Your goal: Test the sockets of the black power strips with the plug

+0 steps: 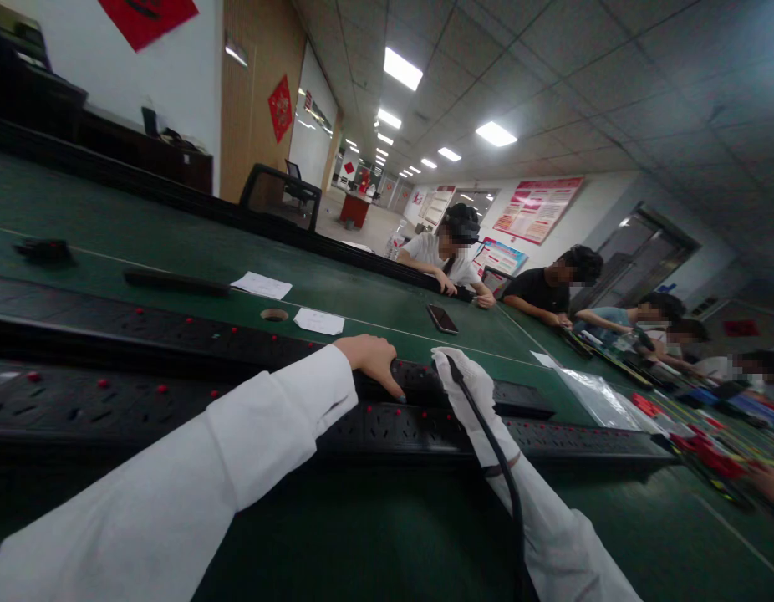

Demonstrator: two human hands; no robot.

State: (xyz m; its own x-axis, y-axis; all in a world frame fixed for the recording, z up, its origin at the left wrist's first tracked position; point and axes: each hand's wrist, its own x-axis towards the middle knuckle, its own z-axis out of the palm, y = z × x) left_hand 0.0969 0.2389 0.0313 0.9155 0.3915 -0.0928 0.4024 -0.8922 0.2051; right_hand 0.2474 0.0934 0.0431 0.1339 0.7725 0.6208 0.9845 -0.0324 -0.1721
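Note:
Long black power strips with red switches lie side by side across the green table. My bare left hand (373,364) is closed over the far power strip (415,380), thumb on the near side and fingers toward the back. To its right, my right hand (468,386), in a white glove, is closed around the end of a black cable (501,456). That cable runs back over the glove and along my sleeve. The cable's tip is mostly hidden by the fingers, close above the far strip. A near power strip (374,422) passes below both hands.
Beyond the strips lie a phone (442,318), paper slips (318,321) and a dark bar (175,282) near a round table hole (274,315). At right are a clear plastic bag (597,399) and red parts (706,451). Several people sit along the far side.

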